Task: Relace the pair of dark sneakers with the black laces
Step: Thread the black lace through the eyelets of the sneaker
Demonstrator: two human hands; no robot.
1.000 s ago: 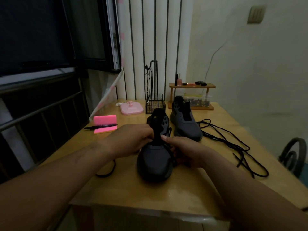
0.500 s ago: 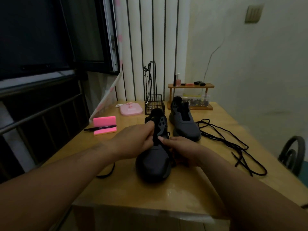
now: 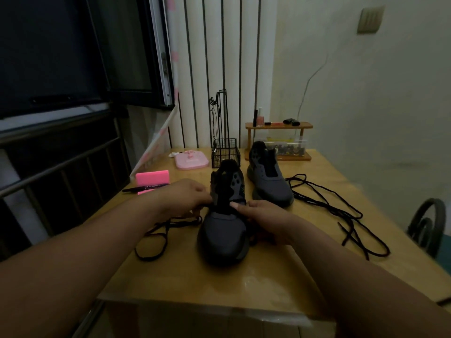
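"Where's the near sneaker (image 3: pixel 223 237) on that table (image 3: pixel 244 284)?"

"Dead centre, lying lengthwise: toe towards the person, heel away. The far sneaker (image 3: pixel 271 181) stands beyond to the right, beside the spare lace (image 3: pixel 341 215)."

"And the hands?"

"Flanking its throat, equally near. The right hand (image 3: pixel 266 215) grips the side, thumb on the tongue (image 3: pixel 222 201). The left hand (image 3: pixel 183 198) pinches (so it seems, in this gloom) the working lace (image 3: pixel 156 240), which trails leftwards."

Pink case (image 3: pixel 152 178), pen (image 3: pixel 144 188), wire basket (image 3: pixel 225 154), wooden shelf (image 3: pixel 278 125) on table (image 3: pixel 268 276).

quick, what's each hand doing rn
Left hand: fingers curled at the left edge of the near sneaker, seemingly pinching the black lace.
Right hand: grips the near sneaker, thumb on top.
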